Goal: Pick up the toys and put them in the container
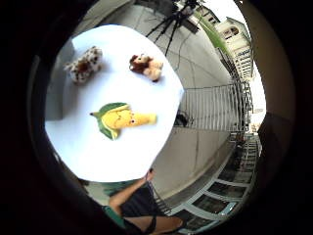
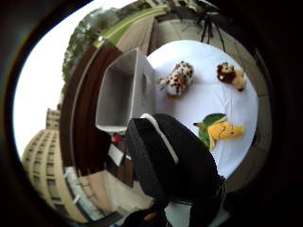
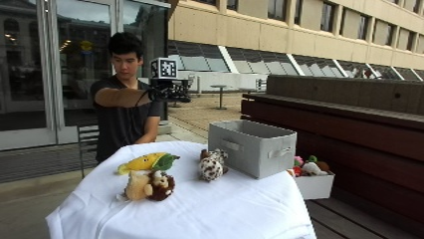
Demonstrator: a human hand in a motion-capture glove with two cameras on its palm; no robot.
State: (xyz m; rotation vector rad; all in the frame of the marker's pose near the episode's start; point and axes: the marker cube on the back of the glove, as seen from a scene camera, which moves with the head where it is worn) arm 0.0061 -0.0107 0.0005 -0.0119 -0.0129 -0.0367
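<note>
Three plush toys lie on the white-clothed table (image 3: 218,209): a yellow corn toy with green leaves (image 3: 146,162) (image 1: 124,119) (image 2: 222,130), a brown lion (image 3: 151,185) (image 1: 146,66) (image 2: 230,74) and a spotted animal (image 3: 212,167) (image 1: 84,64) (image 2: 177,79). The grey fabric container (image 3: 255,149) (image 2: 118,90) stands at the table's far right corner, beside the spotted toy. My gloved right hand (image 3: 169,93) (image 2: 175,165) hovers high above the table at shoulder height, palm down, holding nothing, far from every toy.
A white bin of small toys (image 3: 313,181) sits on the wooden bench (image 3: 344,119) right of the table. The person's bare left arm (image 3: 151,132) hangs by the table's far edge. A chair (image 3: 86,142) stands behind.
</note>
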